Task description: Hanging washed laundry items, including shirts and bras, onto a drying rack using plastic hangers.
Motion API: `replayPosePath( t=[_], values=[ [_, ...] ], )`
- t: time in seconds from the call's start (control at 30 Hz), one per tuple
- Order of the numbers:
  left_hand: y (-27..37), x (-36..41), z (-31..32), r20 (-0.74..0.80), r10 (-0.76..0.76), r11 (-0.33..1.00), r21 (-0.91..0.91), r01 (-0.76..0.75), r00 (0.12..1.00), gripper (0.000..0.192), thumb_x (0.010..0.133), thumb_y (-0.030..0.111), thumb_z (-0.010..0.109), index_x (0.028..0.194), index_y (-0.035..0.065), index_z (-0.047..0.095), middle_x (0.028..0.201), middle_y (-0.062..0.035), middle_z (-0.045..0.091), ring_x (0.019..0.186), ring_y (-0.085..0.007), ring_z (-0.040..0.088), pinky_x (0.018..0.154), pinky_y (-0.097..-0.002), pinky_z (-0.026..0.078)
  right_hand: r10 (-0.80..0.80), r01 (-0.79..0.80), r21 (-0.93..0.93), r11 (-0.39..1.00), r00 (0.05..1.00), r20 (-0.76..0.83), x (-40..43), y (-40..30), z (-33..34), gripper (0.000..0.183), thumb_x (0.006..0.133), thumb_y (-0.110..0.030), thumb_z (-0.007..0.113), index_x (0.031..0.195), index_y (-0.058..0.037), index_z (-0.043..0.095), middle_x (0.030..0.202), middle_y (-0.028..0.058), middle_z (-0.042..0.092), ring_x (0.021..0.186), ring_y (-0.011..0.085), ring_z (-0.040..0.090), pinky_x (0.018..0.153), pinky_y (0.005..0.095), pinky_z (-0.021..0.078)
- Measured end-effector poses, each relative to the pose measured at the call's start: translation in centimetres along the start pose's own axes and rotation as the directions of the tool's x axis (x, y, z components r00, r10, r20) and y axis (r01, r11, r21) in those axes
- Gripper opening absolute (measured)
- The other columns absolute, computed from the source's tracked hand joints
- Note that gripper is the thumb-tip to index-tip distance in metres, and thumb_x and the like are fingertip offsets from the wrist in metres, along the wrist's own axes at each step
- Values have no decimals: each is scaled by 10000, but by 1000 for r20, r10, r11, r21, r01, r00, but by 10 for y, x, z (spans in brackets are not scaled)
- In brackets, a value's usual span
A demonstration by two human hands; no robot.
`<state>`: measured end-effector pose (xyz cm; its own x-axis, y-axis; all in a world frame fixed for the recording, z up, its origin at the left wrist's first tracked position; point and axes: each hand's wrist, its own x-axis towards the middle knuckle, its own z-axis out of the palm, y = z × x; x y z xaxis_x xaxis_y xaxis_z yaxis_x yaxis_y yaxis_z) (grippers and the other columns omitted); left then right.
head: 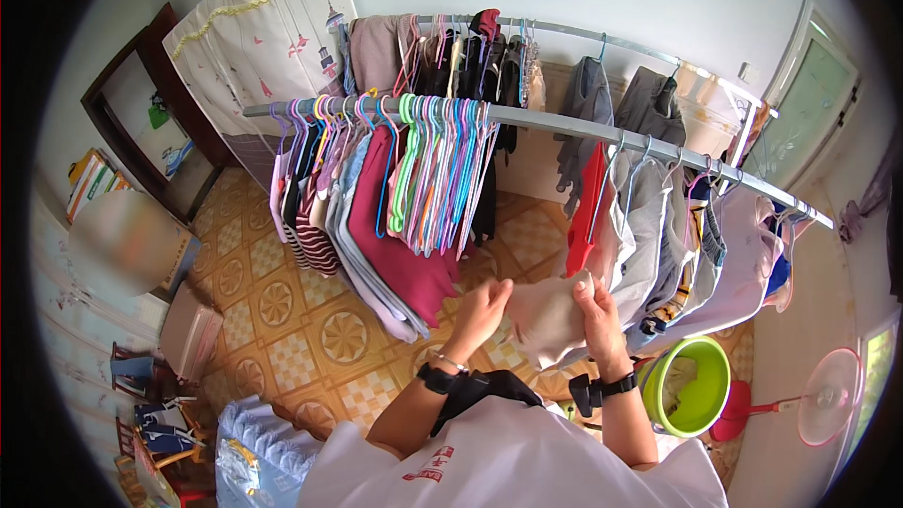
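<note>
A small beige cloth [549, 317] is stretched between my hands in front of my chest. My left hand [487, 310] pinches its left edge between thumb and fingers. On the other side, my right hand [600, 314] grips the cloth with the thumb on top. Just beyond them runs a metal clothes rail [557, 123]. Its left part bears hung clothes, a maroon garment [402, 240] and a dense row of empty plastic hangers [444, 176]. A red garment [587, 208] and several light shirts [642, 240] hang on its right part.
A lime-green bucket [718, 388] with pale cloth inside stands at my right, by a pink standing fan [829, 395]. Behind is a second clothes rail [578, 32]. A brown box [190, 339], small chairs and a blue-covered piece with ruffles [271, 451] are at left.
</note>
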<state>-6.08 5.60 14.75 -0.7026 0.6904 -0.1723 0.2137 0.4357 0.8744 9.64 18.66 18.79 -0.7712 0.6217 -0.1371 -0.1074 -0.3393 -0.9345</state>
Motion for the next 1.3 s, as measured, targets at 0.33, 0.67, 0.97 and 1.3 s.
replayPosePath(
  t=[0.33, 0.67, 0.97, 1.3],
  values=[
    [-9, 6, -20, 568, 41, 391, -766, 510, 822, 460, 880, 369, 577, 1200, 46, 505, 1124, -59, 564, 1042, -158, 529, 892, -346, 441, 54, -15, -125, 992, 948, 313, -26, -10, 30, 512, 813, -194, 697, 1215, -16, 435, 1070, 57, 553, 1010, 129, 520, 864, 286, 436],
    [-4, -5, -100, 157, 31, 420, -898, 130, 987, 414, 792, 145, 645, 1160, 8, 514, 1051, -74, 598, 952, -177, 583, 880, -306, 452, 270, -36, -645, 763, 925, 267, 0, 38, 1, 357, 783, -240, 724, 1028, -18, 591, 758, -1, 586, 746, 95, 525, 716, 229, 446],
    [-32, -49, -160, 68, 92, 693, -721, -15, 993, 434, 757, 69, 598, 1171, -33, 515, 1070, -93, 611, 959, -174, 587, 881, -317, 445, 138, 99, -443, 891, 871, 472, 136, 10, 60, 299, 805, -166, 639, 1045, -7, 557, 918, 78, 615, 817, 169, 587, 747, 305, 483],
    [-49, -79, -158, 89, -26, 546, -833, 89, 996, 412, 801, 51, 590, 1192, -34, 493, 1109, -107, 593, 1016, -208, 578, 894, -346, 452, -330, 167, -671, 723, 936, -123, 244, 51, 112, 261, 743, -250, 653, 860, -18, 632, 762, 141, 644, 746, 281, 634, 693, 355, 482]
  ],
)
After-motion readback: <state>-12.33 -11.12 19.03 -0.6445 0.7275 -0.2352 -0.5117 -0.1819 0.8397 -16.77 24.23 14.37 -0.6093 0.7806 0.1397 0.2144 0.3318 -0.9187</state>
